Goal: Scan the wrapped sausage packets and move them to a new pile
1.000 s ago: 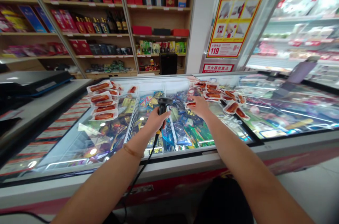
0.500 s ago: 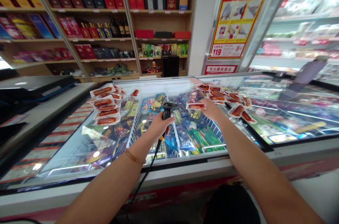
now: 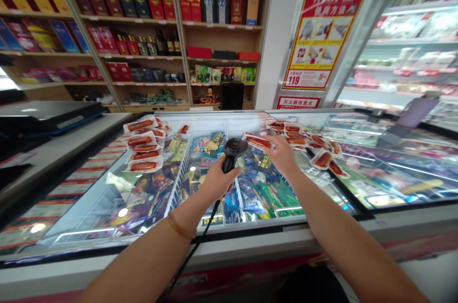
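Note:
My left hand [image 3: 222, 176] is wrapped round the handle of a black corded barcode scanner [image 3: 235, 146], whose head points away from me. Between the fingers of my right hand [image 3: 281, 152] is one end of a vacuum-packed sausage [image 3: 256, 141], raised over the freezer's glass just right of the scanner head. Behind my right hand lies a loose group of similar sausage packs [image 3: 295, 135] on the glass. To the left, more sausage packs [image 3: 143, 154] are stacked in an overlapping column, and a single small pack [image 3: 184, 129] lies apart from them.
The glass-topped chest freezer [image 3: 118, 241] spans the view, with wire baskets of frozen goods under the glass. A dark flat device [image 3: 53, 117] sits on the counter at left. A purple bottle [image 3: 422, 107] stands at right. Shelves of boxes [image 3: 153, 0] line the back wall.
My right hand has lifted the sausage pack and tilted it, bringing it slightly left toward the scanner. The scanner in my left hand has moved a little right. The view has tipped up slightly.

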A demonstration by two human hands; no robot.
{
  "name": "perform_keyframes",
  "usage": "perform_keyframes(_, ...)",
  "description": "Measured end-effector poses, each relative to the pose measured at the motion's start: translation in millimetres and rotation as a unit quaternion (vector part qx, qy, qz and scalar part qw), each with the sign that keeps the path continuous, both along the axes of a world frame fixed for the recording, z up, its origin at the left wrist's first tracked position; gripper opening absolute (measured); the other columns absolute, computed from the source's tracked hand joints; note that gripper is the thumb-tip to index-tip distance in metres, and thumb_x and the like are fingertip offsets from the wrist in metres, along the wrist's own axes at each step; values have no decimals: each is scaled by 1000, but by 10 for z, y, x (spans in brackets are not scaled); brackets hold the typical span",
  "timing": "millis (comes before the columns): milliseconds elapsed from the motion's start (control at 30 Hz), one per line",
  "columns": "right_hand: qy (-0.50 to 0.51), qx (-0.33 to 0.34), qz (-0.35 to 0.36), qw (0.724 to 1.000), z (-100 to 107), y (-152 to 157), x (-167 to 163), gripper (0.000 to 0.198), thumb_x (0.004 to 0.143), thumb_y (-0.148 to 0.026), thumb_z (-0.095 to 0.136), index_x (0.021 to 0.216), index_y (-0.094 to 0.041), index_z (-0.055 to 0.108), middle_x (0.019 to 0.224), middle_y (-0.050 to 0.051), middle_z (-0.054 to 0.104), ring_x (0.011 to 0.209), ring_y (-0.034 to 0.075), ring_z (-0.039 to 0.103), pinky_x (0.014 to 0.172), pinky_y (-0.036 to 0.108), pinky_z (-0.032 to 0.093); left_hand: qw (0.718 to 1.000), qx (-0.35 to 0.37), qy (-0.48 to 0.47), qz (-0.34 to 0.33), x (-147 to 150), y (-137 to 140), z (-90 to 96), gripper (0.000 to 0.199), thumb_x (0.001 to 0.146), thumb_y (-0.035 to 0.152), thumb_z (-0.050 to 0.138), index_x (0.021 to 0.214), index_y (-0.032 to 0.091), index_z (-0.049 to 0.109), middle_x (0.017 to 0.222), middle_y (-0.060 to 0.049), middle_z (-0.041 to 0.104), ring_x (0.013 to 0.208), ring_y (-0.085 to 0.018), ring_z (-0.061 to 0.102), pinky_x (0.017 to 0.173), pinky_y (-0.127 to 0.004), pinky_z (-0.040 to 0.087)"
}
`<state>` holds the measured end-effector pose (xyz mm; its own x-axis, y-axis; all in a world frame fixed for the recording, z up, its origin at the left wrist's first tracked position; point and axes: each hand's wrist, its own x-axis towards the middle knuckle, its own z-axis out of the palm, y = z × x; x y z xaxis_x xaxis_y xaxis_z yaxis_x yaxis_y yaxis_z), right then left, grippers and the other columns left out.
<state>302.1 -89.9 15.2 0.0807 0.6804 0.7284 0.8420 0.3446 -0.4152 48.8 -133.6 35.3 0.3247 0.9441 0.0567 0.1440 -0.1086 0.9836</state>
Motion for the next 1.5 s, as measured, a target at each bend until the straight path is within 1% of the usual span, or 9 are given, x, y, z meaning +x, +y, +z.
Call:
perform_keyframes(400, -17, 26, 3, 1000, 27, -56, -64, 35, 84, -26, 57, 116, -21, 69, 109, 10, 67, 104, 26, 61, 98, 41, 47, 1000, 5, -2, -16, 12, -43, 37, 25, 75, 34, 67, 88, 23, 48, 43, 10, 44, 33, -11, 42, 39, -22, 34)
perform_keyframes(700, -13, 11, 5, 1000, 49, -75, -119, 34, 81, -23, 57, 113, -22, 69, 110, 10, 67, 105, 27, 60, 98, 43, 47, 1000, 13, -1, -2, 1, -59, 43, 25, 75, 33, 68, 88, 22, 49, 45, 9, 45, 34, -10, 43, 40, -23, 34)
perform_keyframes(900, -10, -10, -7, 1000, -65, -14, -66, 35, 81, -25, 56, 114, -21, 68, 111, 11, 67, 106, 27, 60, 100, 45, 45, 1000, -4, -8, 9, 1, -71, 66, 27, 75, 34, 70, 85, 22, 48, 41, 9, 45, 33, -10, 42, 40, -21, 32)
perform_keyframes(1000, 9, -23, -17, 1000, -169, 33, -83, 33, 80, -24, 56, 110, -18, 68, 106, 12, 68, 104, 28, 61, 98, 47, 46, 999, -31, -34, 28, -15, -85, 129, 27, 75, 35, 69, 85, 22, 47, 40, 9, 46, 32, -10, 42, 39, -21, 32)
perform_keyframes(1067, 13, -34, 2, 999, -210, 71, -158, 31, 79, -23, 55, 108, -17, 67, 105, 13, 68, 104, 28, 62, 97, 46, 46, 996, -49, -69, 42, -76, -75, 206, 28, 74, 36, 69, 87, 21, 48, 43, 8, 48, 33, -10, 43, 39, -21, 33)
perform_keyframes(1133, 5, -57, 39, 998, -196, 111, -309, 29, 79, -22, 55, 106, -17, 66, 106, 12, 68, 103, 27, 62, 94, 45, 47, 993, -44, -94, 57, -208, -45, 310, 31, 72, 38, 70, 89, 21, 50, 46, 8, 50, 33, -10, 43, 38, -22, 33)
perform_keyframes(1233, -16, -97, 103, 990, -69, 182, -699, 26, 80, -21, 56, 104, -19, 65, 105, 9, 69, 98, 24, 64, 89, 40, 49, 989, 0, -100, 112, -562, 16, 476, 34, 69, 38, 72, 90, 21, 51, 45, 7, 50, 33, -10, 43, 37, -21, 33)
perform_keyframes(1367, -37, -108, 187, 976, 146, 330, -1469, 26, 81, -17, 58, 106, -21, 65, 108, 7, 69, 98, 21, 63, 90, 36, 48, 968, 27, -110, 222, -1224, 68, 600, 34, 67, 37, 72, 88, 20, 50, 46, 8, 50, 33, -10, 43, 36, -21, 31)
perform_keyframes(1500, -56, -108, 249, 961, 231, 522, -2317, 25, 82, -14, 59, 106, -21, 64, 110, 6, 69, 103, 21, 62, 94, 35, 46, 939, 29, -110, 325, -1864, 49, 592, 35, 63, 34, 73, 85, 20, 50, 49, 7, 52, 34, -9, 45, 36, -21, 33)
